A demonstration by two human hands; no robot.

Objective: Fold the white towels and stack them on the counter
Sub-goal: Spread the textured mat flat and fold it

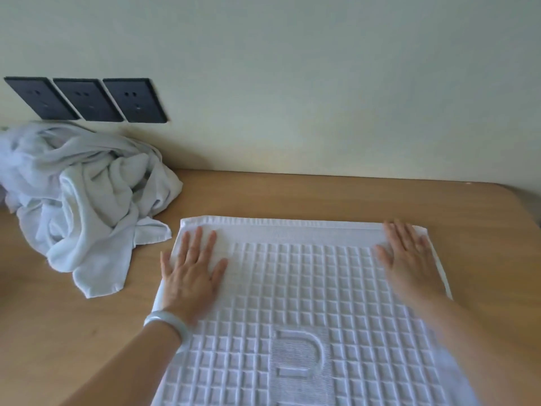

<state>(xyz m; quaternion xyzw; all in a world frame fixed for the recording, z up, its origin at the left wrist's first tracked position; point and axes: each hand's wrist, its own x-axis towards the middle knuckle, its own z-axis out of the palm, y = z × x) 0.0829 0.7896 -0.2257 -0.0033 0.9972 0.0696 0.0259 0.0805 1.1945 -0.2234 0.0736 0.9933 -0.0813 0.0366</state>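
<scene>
Left-hand fingers (196, 240): straight, slightly spread, lying flat on the checked towel (292, 288) near its far left corner. Thumb out to the side, at the towel's left edge. Nothing gripped.

Right-hand fingers (395, 234): also straight and laid flat, near the checked towel's far right corner, tips close to the hemmed far border. This side is motion-blurred, so finer detail cannot be told.

Left hand (191, 272): palm down on the towel. Pale bangle (167, 320) on the wrist, over the towel's left edge.

Right hand (409, 259): palm down on the towel, forearm crossing the towel's right side.

Checked towel: white, raised square grid, plain band along the far hem. Spread flat on the wooden counter (292, 191). Near part runs out of view at the bottom. Embossed arch-shaped motif (298, 358) in its middle, between the two forearms.

Crumpled towels (79, 194): white heap on the counter, left of and beyond the checked towel. One loose corner lies just beside the checked towel's far left corner; cannot tell whether they touch. Number of towels in the heap cannot be told.

Three dark wall sockets (87, 99): in a row on the pale wall (292, 68), beyond the checked towel to its left, above the heap.
</scene>
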